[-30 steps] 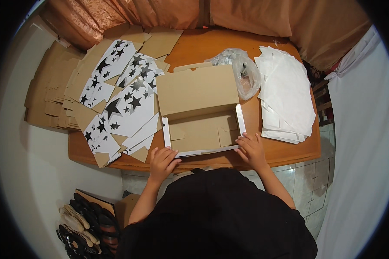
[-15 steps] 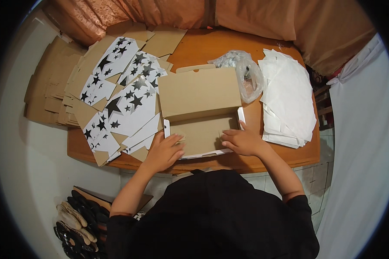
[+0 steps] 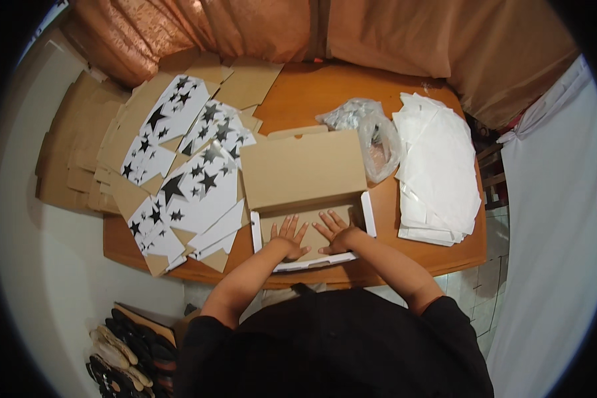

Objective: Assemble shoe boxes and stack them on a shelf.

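Note:
A brown cardboard box (image 3: 305, 169) with white outer sides stands near the table's front edge, its lid raised and leaning away from me. My left hand (image 3: 289, 237) lies flat on the box's inside bottom, fingers spread. Beside it my right hand (image 3: 336, 233) rests flat on the same bottom, its fingers spread too. Neither hand holds anything. The front wall of the box passes beneath my wrists, and the side walls stand up at both ends.
Flat cardboard box blanks with black stars on white (image 3: 199, 179) lie spread at the left, by plain brown blanks (image 3: 73, 139). Behind the box's right side sits a clear plastic bag (image 3: 386, 149). A stack of white paper sheets (image 3: 438, 172) lies at the right. Shoes (image 3: 123, 351) stand lower left.
Both hands have moved from the box's left and right front corners inward and now press flat on its bottom. The whole view has shifted slightly, so the table sits lower.

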The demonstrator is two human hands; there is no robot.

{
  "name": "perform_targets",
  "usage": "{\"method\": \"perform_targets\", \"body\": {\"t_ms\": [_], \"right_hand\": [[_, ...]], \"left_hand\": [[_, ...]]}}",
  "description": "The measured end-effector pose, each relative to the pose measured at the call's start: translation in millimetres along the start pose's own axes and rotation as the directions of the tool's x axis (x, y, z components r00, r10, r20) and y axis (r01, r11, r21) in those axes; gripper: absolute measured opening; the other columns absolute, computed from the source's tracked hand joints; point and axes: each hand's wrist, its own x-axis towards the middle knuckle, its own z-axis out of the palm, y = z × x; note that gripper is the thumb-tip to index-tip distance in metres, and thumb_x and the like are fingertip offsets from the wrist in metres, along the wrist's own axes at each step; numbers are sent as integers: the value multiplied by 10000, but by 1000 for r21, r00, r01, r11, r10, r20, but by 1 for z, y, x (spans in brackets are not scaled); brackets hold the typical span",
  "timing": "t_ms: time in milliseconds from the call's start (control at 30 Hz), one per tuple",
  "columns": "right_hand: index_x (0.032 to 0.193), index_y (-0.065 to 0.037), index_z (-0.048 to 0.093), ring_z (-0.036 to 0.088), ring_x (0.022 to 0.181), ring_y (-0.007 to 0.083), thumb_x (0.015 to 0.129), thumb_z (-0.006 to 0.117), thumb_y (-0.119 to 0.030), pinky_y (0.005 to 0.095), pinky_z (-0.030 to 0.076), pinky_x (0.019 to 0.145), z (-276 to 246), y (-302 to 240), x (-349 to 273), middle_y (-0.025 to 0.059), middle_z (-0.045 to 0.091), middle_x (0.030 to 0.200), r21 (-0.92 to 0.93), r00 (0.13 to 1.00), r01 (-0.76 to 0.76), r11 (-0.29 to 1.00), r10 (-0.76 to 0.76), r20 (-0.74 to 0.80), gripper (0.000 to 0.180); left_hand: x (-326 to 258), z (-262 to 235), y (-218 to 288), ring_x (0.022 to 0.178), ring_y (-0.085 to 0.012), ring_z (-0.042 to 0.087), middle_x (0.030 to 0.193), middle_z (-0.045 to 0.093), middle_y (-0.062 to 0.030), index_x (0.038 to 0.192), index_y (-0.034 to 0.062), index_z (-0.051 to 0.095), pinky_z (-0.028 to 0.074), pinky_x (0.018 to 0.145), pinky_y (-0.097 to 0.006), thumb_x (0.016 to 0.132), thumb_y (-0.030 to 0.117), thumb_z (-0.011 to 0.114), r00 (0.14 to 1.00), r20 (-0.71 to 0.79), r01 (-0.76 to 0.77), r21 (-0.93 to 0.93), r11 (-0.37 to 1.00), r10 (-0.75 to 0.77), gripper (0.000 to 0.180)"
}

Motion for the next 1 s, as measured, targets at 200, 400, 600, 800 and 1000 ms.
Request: {"method": "perform_targets", "body": {"t_ms": [200,400,600,800,1000], "right_hand": [[1450,-359,-35,-150,1391,306,777,548,-604,665,78,1036,-14,-8,4,29,-163,1521,190,999,-44,981,48,-17,924],[1454,-308,87,-51,1398,312,803,583,-481,663,161,1026,-20,-13,-14,57,-68,1528,211,989,-53,976,81,-126,836],[1207,-39,538,616,960,241,877,581,-264,320,479,824,-27,-26,-58,175,609,1094,532,612,651,542,41,-790,402],[998,-9,621,603,806,162,853,572,-127,269,463,729,0,39,-109,103,647,924,603,68,655,456,759,-648,193],[1081,-73,570,556,917,267,732,643,-115,397,437,797,29,142,-111,109,589,998,736,-132,164,657,754,-643,360]], "left_hand": [[-1,-10,-6,1386,-289,-186,1503,-204,-108,1457,235,-103,-48,1073,-558,847,663,334,998,58,-23,26,999,21,864],[10,-9,-11,1373,-317,-211,1483,-253,-121,1447,221,-142,-44,1064,-578,825,666,389,995,70,-79,77,994,74,931],[19,-20,-22,1363,-411,43,1468,106,-229,1439,116,177,108,1100,-461,866,596,402,968,79,-235,-41,971,237,780],[-61,-76,22,1059,-303,573,1139,606,-157,1186,60,551,433,897,-381,913,442,405,801,-570,-462,-397,793,181,492],[-74,-89,79,904,-241,626,996,644,-140,1105,48,593,466,806,-331,891,299,519,545,-829,-629,-504,592,-126,338]]}}
